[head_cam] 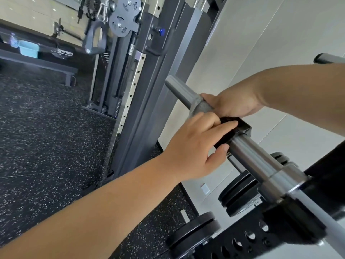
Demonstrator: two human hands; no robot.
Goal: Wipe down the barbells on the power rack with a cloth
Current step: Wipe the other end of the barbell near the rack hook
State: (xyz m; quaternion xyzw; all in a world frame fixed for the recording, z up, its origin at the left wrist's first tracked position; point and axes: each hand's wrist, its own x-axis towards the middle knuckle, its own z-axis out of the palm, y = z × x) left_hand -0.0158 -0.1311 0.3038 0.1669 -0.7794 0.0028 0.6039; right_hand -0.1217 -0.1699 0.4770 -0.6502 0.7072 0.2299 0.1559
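Closest to me, the left grip [196, 146] pinched the black clamp [240, 126] on the barbell [252, 152]. At its 11 o'clock, the right grip [231, 105] was wrapped round the grey cloth [200, 106] on that barbell. I feared the clamp might snag the cloth or nip a finger.

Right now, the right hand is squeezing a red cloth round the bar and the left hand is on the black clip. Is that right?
Not quite. The cloth is grey, not red, as the head view shows. The right hand does squeeze it round the bar, and the left hand is on the black clip.
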